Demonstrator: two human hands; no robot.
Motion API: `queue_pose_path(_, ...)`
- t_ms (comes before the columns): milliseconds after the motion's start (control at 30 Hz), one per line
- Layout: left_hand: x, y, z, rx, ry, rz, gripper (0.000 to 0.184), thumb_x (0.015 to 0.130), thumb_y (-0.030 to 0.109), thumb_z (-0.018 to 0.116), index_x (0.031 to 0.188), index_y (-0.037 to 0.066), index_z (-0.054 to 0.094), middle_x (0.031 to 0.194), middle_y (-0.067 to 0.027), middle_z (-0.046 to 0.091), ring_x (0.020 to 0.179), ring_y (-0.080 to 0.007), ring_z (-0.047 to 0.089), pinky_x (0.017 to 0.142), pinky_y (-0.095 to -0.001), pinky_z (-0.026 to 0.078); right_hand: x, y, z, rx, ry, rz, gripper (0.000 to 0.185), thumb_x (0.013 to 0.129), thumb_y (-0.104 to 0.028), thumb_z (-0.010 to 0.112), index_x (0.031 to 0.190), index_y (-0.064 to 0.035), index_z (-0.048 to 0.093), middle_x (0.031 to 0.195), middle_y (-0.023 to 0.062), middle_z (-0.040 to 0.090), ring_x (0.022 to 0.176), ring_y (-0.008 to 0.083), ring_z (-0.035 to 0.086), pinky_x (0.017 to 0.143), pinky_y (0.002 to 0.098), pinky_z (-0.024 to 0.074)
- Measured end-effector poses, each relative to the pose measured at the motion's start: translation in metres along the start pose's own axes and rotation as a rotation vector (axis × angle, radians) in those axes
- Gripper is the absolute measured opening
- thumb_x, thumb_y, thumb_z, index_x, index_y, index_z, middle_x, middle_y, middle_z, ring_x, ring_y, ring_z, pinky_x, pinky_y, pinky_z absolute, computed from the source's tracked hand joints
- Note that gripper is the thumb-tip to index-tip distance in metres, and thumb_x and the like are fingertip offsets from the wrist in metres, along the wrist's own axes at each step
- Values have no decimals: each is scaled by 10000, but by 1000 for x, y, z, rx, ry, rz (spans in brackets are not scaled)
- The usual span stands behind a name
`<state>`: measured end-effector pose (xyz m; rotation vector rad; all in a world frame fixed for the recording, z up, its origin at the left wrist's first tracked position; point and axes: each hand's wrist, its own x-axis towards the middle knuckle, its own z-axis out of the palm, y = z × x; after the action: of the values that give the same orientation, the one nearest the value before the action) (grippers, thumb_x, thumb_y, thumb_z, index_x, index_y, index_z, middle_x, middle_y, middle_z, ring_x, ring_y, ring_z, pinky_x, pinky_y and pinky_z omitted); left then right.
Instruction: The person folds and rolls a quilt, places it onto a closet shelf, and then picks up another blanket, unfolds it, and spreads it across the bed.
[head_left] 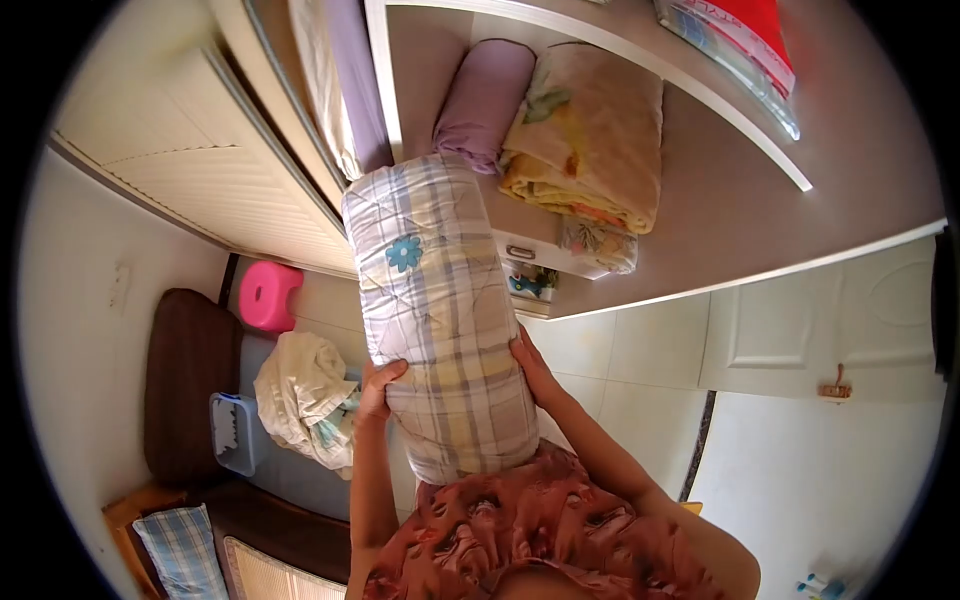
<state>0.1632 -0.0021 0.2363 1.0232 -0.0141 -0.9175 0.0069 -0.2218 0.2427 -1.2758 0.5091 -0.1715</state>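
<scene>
Rust-red patterned fabric top [490, 520], worn with bare arms [372, 490].
Dark and pale mottled shapes cover its soft, rumpled cloth.

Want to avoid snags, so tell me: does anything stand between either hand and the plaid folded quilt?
Nothing visible does: the left hand and the right hand touch the plaid folded quilt directly, from opposite sides. Its underside is hidden.

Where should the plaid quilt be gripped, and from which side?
By its two long sides, one hand from each, as the left hand and right hand show. The plaid quilt is a thick, soft, long bundle, so inward pressure should likely keep it together, leaving its far end, near the purple roll, free.
</scene>
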Motion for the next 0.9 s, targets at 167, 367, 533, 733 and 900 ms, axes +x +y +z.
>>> queue_pose_path(167, -9, 19, 11, 122, 0, 157, 553, 674, 150, 691, 1154, -51, 505, 1017, -87, 602, 885, -172, 572, 809, -300, 452, 3, 8, 6, 249, -24, -32, 650, 927, -392, 424, 1438, -103, 145, 1402, 101, 313, 1257, 233, 342, 1034, 340, 281)
queue_pose_path(367, 15, 86, 67, 338, -157, 302, 652, 689, 59, 713, 1256, -48, 410, 1084, -106, 573, 917, -170, 571, 794, -282, 474, 22, -9, -13, 344, 37, -276, 699, 908, -460, 430, 1431, -105, 132, 1412, 92, 300, 1250, 246, 357, 1020, 379, 329)
queue_pose_path(533, 110, 181, 166, 427, -305, 603, 606, 752, 71, 678, 1287, -22, 408, 1061, -67, 591, 941, -124, 560, 788, -260, 464, 116, -128, -48, 519, 116, -276, 696, 887, -531, 430, 1399, -98, 244, 1366, 90, 368, 1218, 228, 393, 1013, 383, 339)
queue_pose_path(733, 270, 219, 167, 1086, 411, 648, 635, 876, 465, 459, 1304, 2, 381, 1134, -285, 538, 1083, -389, 513, 906, -418, 412, 287, -179, -78, 78, 215, -423, 711, 865, -557, 443, 1357, -59, 320, 1300, 121, 432, 1138, 227, 460, 960, 318, 377)
queue_pose_path(900, 260, 178, 159, 899, 336, 854, 706, 861, 521, 435, 1286, -40, 372, 1255, -237, 465, 1174, -391, 420, 1024, -434, 283, 269, -236, -50, -167, 385, -183, 761, 838, -572, 479, 1345, -26, 324, 1229, 152, 483, 1098, 214, 484, 885, 309, 429)
